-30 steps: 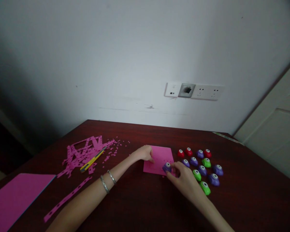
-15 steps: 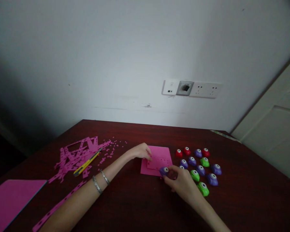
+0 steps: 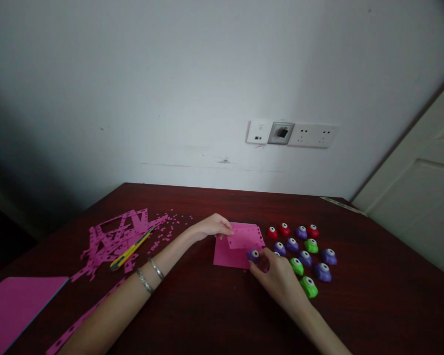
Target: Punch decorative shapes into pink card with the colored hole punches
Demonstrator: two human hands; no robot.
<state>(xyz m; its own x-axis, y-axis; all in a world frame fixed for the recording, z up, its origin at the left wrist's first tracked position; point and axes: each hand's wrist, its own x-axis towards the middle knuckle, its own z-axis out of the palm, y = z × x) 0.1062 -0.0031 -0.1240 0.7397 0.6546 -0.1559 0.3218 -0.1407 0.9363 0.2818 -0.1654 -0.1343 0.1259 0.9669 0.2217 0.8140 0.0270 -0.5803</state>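
Observation:
Between the thumb and fingers of my left hand (image 3: 212,226) is the left edge of a small pink paper (image 3: 244,237) with holes punched along its border. It is above a larger pink sheet (image 3: 225,257) on the table. My right hand (image 3: 277,272) grips a purple craft punch (image 3: 252,255) with a white eye-like top, at the small paper's lower right corner. Whether the paper's edge is inside the punch cannot be made out. Right of my hand stand more punches in rows, among them a red one (image 3: 284,229), a green one (image 3: 309,287) and a purple one (image 3: 323,272).
A yellow utility knife (image 3: 131,250) lies on a heap of punched pink paper strips (image 3: 111,241) at left, beside tiny cut-outs (image 3: 165,231). A pink stack of sheets (image 3: 18,305) sits at the near left. The wall with sockets (image 3: 313,135) bounds the dark red table (image 3: 214,305).
My left hand has raised the small paper slightly and shifted it up and right over the larger sheet. The punch in my right hand has moved up slightly, remaining near the paper's corner.

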